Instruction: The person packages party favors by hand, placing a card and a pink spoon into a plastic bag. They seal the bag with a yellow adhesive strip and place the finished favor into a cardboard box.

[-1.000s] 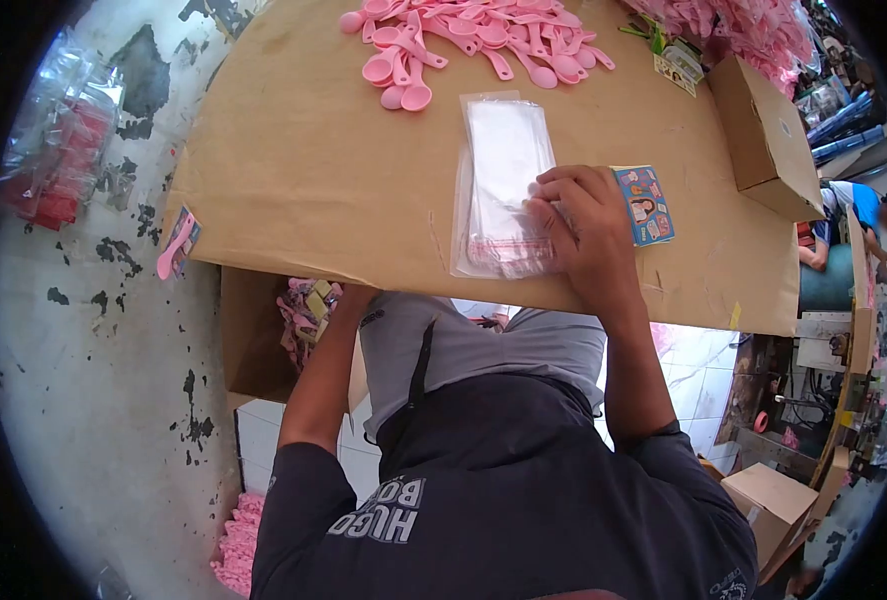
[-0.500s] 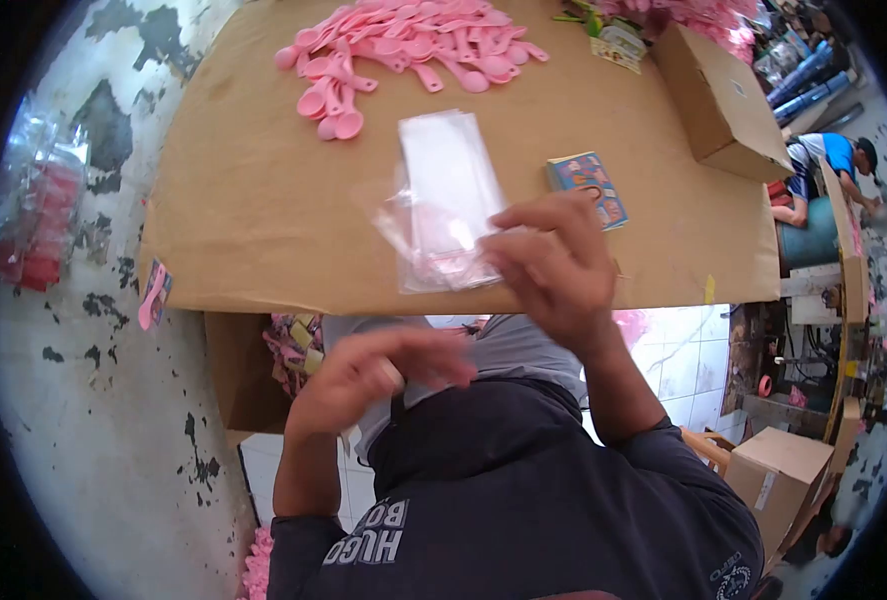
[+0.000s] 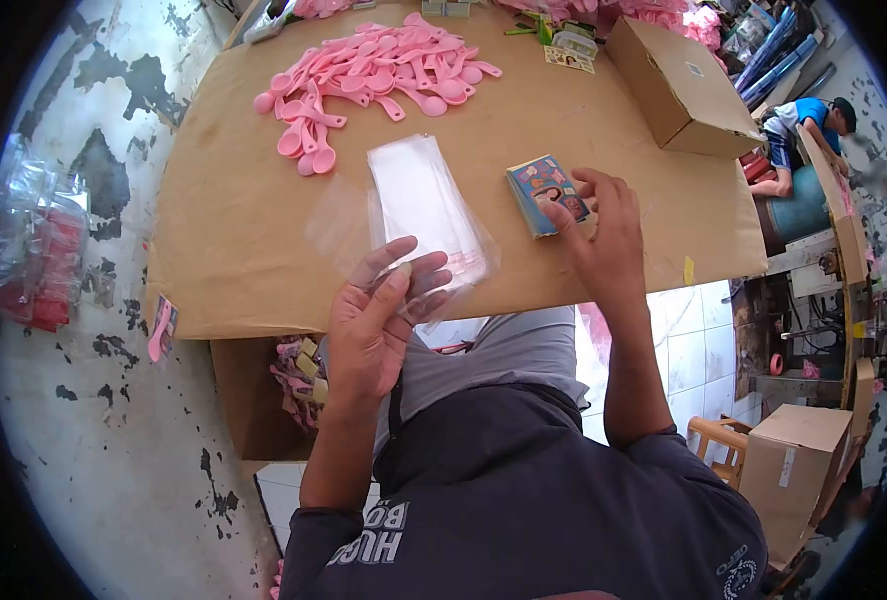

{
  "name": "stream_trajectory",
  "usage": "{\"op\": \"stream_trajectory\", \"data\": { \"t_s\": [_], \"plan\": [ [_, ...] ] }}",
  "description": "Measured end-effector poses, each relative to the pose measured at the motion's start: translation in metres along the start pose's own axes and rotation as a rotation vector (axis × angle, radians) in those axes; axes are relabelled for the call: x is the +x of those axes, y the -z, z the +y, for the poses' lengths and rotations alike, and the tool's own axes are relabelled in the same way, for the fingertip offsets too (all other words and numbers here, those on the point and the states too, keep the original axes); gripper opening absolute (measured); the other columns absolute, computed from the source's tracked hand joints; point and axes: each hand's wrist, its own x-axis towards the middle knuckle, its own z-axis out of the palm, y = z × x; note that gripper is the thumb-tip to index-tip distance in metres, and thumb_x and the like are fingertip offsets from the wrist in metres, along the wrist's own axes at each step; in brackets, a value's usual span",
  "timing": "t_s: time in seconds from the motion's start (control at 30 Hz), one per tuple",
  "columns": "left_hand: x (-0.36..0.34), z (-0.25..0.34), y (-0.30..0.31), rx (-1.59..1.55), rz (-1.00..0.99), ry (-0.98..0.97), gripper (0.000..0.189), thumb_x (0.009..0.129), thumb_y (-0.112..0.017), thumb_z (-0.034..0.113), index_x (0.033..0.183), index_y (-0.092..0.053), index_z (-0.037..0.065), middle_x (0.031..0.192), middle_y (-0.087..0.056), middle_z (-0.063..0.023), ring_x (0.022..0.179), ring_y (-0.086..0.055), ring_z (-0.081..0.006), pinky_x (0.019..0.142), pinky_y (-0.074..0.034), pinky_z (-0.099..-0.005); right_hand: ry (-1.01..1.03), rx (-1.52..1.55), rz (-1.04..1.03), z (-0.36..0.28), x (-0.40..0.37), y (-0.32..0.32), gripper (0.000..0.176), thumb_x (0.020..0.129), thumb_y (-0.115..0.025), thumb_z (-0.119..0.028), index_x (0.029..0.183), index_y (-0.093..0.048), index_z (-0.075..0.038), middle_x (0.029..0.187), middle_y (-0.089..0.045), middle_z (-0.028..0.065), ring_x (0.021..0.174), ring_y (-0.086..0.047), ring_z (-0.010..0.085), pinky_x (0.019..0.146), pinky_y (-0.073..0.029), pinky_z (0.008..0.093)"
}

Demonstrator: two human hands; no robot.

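Note:
A clear plastic bag [image 3: 338, 222] spreads thinly from my left hand [image 3: 375, 318], whose thumb and curled fingers pinch it. Beneath and behind it lies a stack of clear bags with white showing through [image 3: 413, 195], flat on the table. My right hand [image 3: 610, 235] is at the right side of a small stack of colourful printed cards [image 3: 543, 190]. The thumb presses on the cards' face and the fingers bend round their right edge; whether one card is lifted cannot be made out.
Pink measuring spoons [image 3: 383, 65] are heaped at the back of the brown-covered table [image 3: 243, 250]. A cardboard box [image 3: 678, 90] stands at the back right. A pink spoon on a card [image 3: 161, 328] hangs by the left edge. Another person [image 3: 808, 130] sits at the far right.
My right hand has left the bag stack and moved right onto the printed cards. My left hand has risen to the table's front edge with a clear bag. The camera view has shifted slightly.

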Motion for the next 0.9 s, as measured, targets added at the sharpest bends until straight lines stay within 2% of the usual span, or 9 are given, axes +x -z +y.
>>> {"op": "stream_trajectory", "data": {
  "t_s": [0.03,0.1,0.3,0.43,0.5,0.63,0.73,0.8,0.9],
  "plan": [
    [0.002,0.002,-0.001,0.005,-0.003,-0.005,0.032,0.107,-0.057,0.014,0.135,-0.058,0.000,0.121,-0.071,-0.0193,0.113,-0.070,-0.0254,0.095,-0.060,-0.0401,0.002,0.004,0.006,0.008,0.002,0.000,0.041,0.089,-0.080,-0.033,0.113,-0.067,-0.002,0.109,-0.065,0.0138,0.104,-0.059,0.0317,0.089,-0.049,0.0447],
    [0.010,0.003,0.000,0.034,0.030,-0.051,0.031,0.106,-0.061,0.014,0.132,-0.059,-0.002,0.117,-0.072,-0.0201,0.109,-0.072,-0.0273,0.093,-0.060,-0.0403,-0.237,0.048,-0.143,0.020,0.004,-0.001,0.047,0.090,-0.080,-0.038,0.112,-0.064,0.000,0.100,-0.066,0.0134,0.093,-0.061,0.0263,0.082,-0.051,0.0408],
    [0.041,0.006,0.007,0.100,0.048,-0.177,0.030,0.104,-0.064,0.016,0.127,-0.061,-0.004,0.115,-0.072,-0.0214,0.105,-0.073,-0.0300,0.092,-0.060,-0.0406,-0.350,0.258,-0.142,0.038,0.016,-0.012,0.040,0.091,-0.080,-0.035,0.099,-0.065,0.002,0.085,-0.067,0.0116,0.074,-0.061,0.0186,0.068,-0.049,0.0355],
    [0.051,0.010,-0.004,0.066,0.039,-0.174,0.030,0.106,-0.062,0.016,0.130,-0.061,-0.001,0.124,-0.070,-0.0209,0.112,-0.072,-0.0294,0.094,-0.059,-0.0385,-0.407,0.222,-0.194,0.042,0.021,-0.006,0.034,0.096,-0.075,-0.030,0.096,-0.068,0.003,0.086,-0.068,0.0117,0.074,-0.061,0.0167,0.068,-0.049,0.0337],
    [0.055,0.010,-0.010,0.046,0.040,-0.166,0.031,0.106,-0.061,0.016,0.132,-0.060,-0.001,0.128,-0.069,-0.0205,0.115,-0.070,-0.0285,0.095,-0.058,-0.0373,-0.213,0.244,0.001,0.044,0.018,-0.009,0.026,0.101,-0.068,-0.023,0.101,-0.070,0.004,0.082,-0.067,0.0095,0.072,-0.059,0.0131,0.067,-0.048,0.0316],
    [0.063,0.008,-0.011,-0.018,0.047,-0.144,0.036,0.106,-0.060,0.016,0.138,-0.057,-0.001,0.136,-0.065,-0.0199,0.121,-0.068,-0.0268,0.099,-0.057,-0.0362,-0.135,0.181,0.229,0.027,0.015,-0.004,0.023,0.104,-0.064,-0.018,0.109,-0.071,0.003,0.080,-0.067,0.0050,0.071,-0.058,0.0103,0.067,-0.047,0.0287],
    [0.069,0.004,-0.010,-0.057,0.049,-0.166,0.037,0.106,-0.059,0.014,0.140,-0.055,-0.002,0.136,-0.065,-0.0200,0.122,-0.067,-0.0278,0.103,-0.056,-0.0384,-0.171,0.480,0.168,0.007,-0.003,-0.001,0.021,0.105,-0.064,-0.017,0.109,-0.071,0.002,0.082,-0.067,0.0020,0.070,-0.059,0.0082,0.063,-0.047,0.0249],
    [0.071,0.004,-0.012,-0.051,0.049,-0.164,0.037,0.106,-0.059,0.014,0.140,-0.055,-0.002,0.137,-0.065,-0.0206,0.124,-0.066,-0.0280,0.105,-0.055,-0.0392,-0.329,0.722,-0.204,-0.019,-0.015,0.001,0.020,0.105,-0.064,-0.017,0.110,-0.071,0.002,0.083,-0.067,0.0019,0.067,-0.060,0.0074,0.059,-0.047,0.0218],
    [0.071,0.003,-0.019,-0.055,0.032,-0.182,0.037,0.107,-0.058,0.013,0.140,-0.054,-0.003,0.138,-0.063,-0.0222,0.127,-0.064,-0.0286,0.107,-0.054,-0.0402,-0.408,0.959,-0.321,-0.041,-0.017,-0.008,0.020,0.105,-0.064,-0.015,0.110,-0.069,0.003,0.082,-0.067,0.0038,0.064,-0.062,0.0068,0.055,-0.048,0.0209]
  ]
}}
